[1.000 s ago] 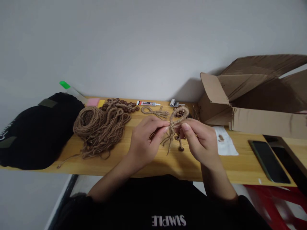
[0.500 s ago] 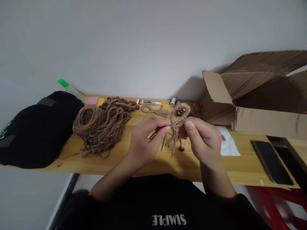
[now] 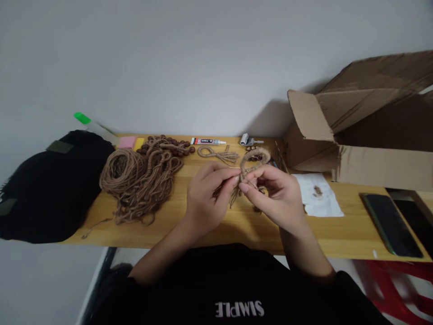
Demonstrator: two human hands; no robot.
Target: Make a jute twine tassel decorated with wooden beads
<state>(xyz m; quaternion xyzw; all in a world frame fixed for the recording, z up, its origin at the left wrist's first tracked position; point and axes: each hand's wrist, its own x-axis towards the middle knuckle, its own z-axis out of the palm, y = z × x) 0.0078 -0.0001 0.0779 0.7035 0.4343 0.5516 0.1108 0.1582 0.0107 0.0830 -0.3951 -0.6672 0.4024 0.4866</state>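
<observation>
Both hands' fingers (image 3: 236,180) pinch the cord loop (image 3: 267,157), its ring rising above them.

There are one held cord loop (image 3: 260,154), one loose cord loop (image 3: 204,152), one cord coil (image 3: 122,170), two tubes (image 3: 206,141), one smartphone (image 3: 390,224), one cardboard box (image 3: 384,164), one white sheet (image 3: 328,198), one pink block (image 3: 127,142) and one green-tipped object (image 3: 82,118). The brown beads (image 3: 184,148) overlap too much to count.
</observation>
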